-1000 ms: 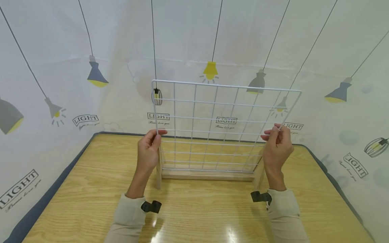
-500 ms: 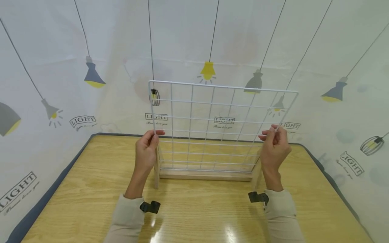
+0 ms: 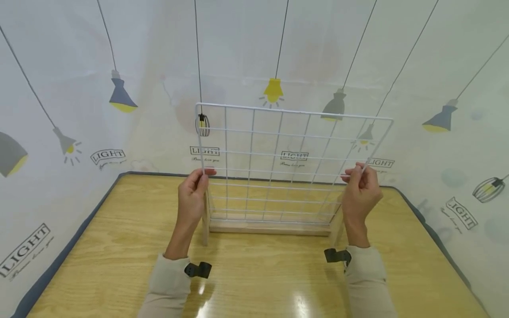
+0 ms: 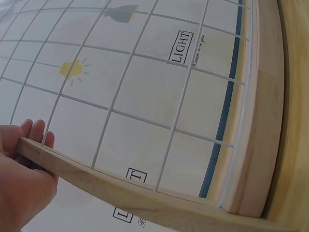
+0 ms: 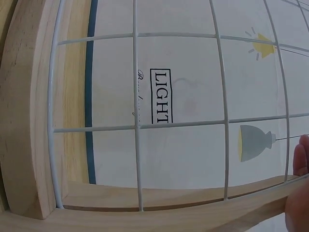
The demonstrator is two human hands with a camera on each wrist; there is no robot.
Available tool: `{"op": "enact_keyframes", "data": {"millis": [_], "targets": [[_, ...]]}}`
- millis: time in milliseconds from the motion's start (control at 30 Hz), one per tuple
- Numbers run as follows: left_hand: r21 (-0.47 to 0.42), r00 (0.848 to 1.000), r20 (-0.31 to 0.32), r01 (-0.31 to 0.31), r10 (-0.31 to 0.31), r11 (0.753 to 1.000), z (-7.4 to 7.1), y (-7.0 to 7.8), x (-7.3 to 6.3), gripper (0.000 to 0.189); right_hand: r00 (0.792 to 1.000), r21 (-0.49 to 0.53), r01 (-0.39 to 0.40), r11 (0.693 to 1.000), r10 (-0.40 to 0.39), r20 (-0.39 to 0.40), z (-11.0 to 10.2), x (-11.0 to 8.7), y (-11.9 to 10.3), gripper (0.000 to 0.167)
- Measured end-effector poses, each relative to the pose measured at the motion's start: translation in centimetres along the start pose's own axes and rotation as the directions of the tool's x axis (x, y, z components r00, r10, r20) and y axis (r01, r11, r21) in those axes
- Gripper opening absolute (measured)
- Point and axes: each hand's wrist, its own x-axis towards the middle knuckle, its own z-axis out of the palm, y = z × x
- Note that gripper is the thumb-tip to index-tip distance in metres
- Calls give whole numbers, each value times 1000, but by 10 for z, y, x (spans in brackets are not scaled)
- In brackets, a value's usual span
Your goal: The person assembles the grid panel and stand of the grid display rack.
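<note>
A white wire grid panel (image 3: 294, 111) stands nearly upright in a wooden stand, its lower edge along the wooden crossbar (image 3: 270, 228). My left hand (image 3: 191, 198) pinches the panel's left side, thumb in front and fingers reaching behind the wires. On the opposite side, my right hand (image 3: 362, 194) pinches the other edge at about the same height. In the left wrist view, the left hand wraps the end of a wooden side post (image 4: 120, 191) beside the grid. Only a few right-hand fingers (image 5: 300, 157) show at the right wrist view's edge, near the right post (image 5: 159, 220).
The stand rests on a light wood-grain table (image 3: 254, 274) with a dark blue edge. Behind it and at both sides hangs a pale curtain (image 3: 238, 44) printed with lamps and lettering. Dark straps (image 3: 199, 270) sit at both sleeve cuffs.
</note>
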Motion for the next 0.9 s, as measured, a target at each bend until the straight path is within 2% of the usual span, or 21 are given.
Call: {"op": "enact_keyframes", "data": {"millis": [200,433,733,900], "targets": [[-5,1000,-13,-11,11,1000,3,2,0,23,1000,23,-20,1000,20,2,0,2,-2,16],[1,999,35,9,-9,1000,3,3,2,24,999,11,-48,999,47,10,-5,2,-4,20],[121,990,142,-12,-5,993,-4,8,7,22,998,22,-40,999,39,41,-9,4,-3,17],[182,985,174,-45,13,982,-10,14,8,24,988,47,-76,996,68,139,-10,9,-16,15]]}}
